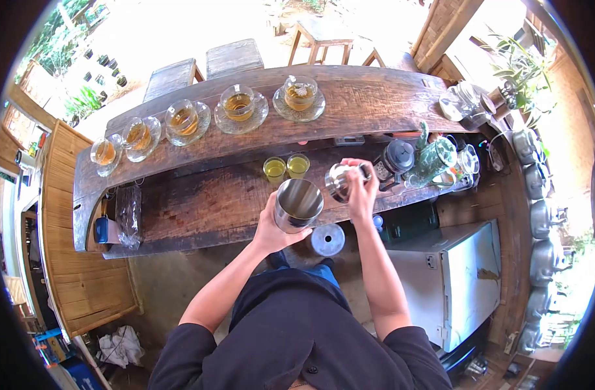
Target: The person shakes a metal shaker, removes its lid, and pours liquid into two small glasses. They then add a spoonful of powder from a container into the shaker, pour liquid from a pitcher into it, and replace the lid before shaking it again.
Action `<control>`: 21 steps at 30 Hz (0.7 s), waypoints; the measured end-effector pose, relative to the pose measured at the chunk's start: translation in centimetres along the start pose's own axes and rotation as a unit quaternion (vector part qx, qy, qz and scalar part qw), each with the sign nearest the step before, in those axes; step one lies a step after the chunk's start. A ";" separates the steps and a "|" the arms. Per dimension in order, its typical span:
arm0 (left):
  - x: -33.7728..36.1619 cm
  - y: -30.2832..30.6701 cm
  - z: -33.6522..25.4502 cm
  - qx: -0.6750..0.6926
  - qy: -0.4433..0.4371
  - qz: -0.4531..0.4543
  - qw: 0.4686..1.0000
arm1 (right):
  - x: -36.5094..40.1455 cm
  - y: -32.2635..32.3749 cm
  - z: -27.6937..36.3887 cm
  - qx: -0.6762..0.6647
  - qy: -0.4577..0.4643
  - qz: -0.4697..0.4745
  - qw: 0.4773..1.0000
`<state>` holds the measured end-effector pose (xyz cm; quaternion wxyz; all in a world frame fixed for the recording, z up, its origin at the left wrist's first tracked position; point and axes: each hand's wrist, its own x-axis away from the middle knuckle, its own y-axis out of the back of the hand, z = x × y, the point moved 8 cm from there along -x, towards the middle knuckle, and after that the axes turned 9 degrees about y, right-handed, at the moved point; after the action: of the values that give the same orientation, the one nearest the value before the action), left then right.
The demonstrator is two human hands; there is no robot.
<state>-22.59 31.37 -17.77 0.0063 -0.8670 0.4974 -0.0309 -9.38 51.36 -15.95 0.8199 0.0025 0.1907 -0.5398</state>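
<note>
**Fig. 1. Head view, both hands over the counter.** Your left hand [270, 227] carries a steel tumbler [299, 205], mouth up and open. The fingers are wrapped round its lower wall, with the palm behind it. Your right hand [361, 192] grips a smaller steel vessel [340, 179], tipped on its side just beyond the tumbler's rim. The fingers are curled over its far end and pressed tight to the metal. Both vessels are held above the near edge of the wooden counter [200, 208], almost touching (whether the rims meet cannot be told).

Just beyond your left fingers stand two small glasses [275, 170] [298, 165] of yellow-green liquid. Just outside your right fingers stand a dark-lidded jar [396, 159] and a glass pitcher [435, 159]. Below both hands, nearer your body, lies a round metal lid [328, 239]. Well beyond the fingers, on the raised ledge, a row of glass cups [238, 103] sits on saucers.

*Handling.* The steel is probably rigid, light when empty and slippery if wet. A full-wrap hold low on the tumbler's wall looks safest, since a pinch at the thin rim would likely slide. The glassware near both sets of fingers is fragile, so elbows need room.
</note>
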 end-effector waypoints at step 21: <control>4.4 5.3 1.8 -0.041 -0.050 -0.082 0.995 | 6.9 -1.1 -7.4 0.367 0.093 0.022 0.925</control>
<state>-24.80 24.82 -19.57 -0.0072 -0.9048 0.4245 0.0324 -10.24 46.32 -24.76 0.7520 0.3580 0.0541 -0.5508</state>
